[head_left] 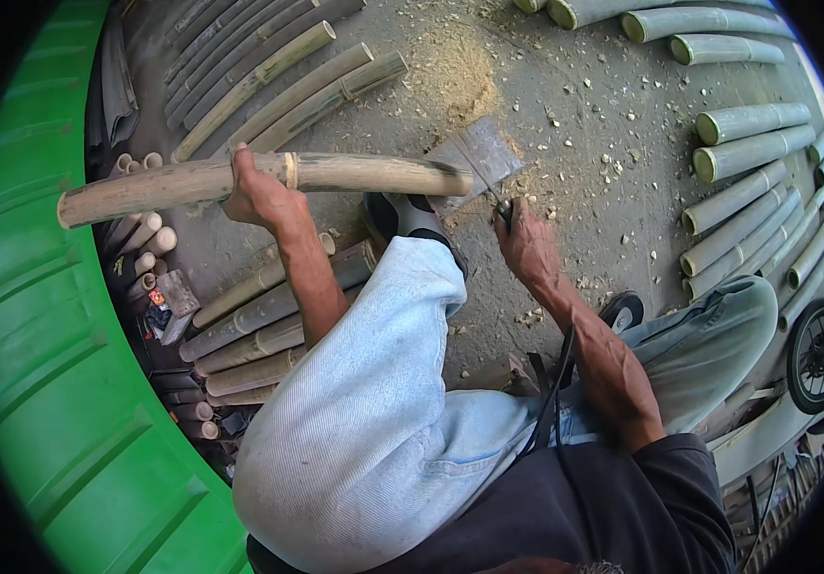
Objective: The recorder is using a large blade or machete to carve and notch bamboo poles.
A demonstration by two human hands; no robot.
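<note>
Left hand (261,191) is wrapped around the pole (192,182), held level over your knee (402,287); right hand (525,239) is fisted on the cleaver (482,158) at the pole's right end. Keep left fingers well back, blade angled away, short controlled strokes.

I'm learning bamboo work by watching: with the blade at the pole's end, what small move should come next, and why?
Probably a short chop or push of the cleaver into the pole end. The right hand has the blade at that tip, the left hand grips the pole mid-length to steady it, and chips already litter the ground.
</note>
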